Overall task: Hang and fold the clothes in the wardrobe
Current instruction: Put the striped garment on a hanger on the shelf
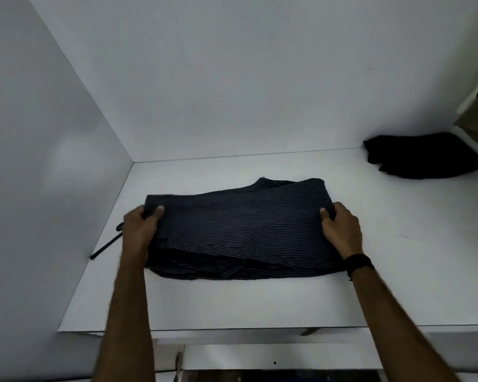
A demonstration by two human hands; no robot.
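The striped dark garment (240,230) is lying folded near the front left of the white wardrobe shelf (397,271). The left hand (141,227) is pinching its far left corner and the right hand (341,230) is gripping its right edge. A black cord (105,246) is trailing beside the left wall, and another dark garment (422,155) is sitting well apart at the back right. Uneven pulling risks loosening the layers, and the fold could skew.

Person, head view: two bare forearms, no sleeves seen. Left hand (141,230) unadorned. Right hand (342,230): a black band (359,262) is worn at the wrist, a short dark cord end hanging from it.
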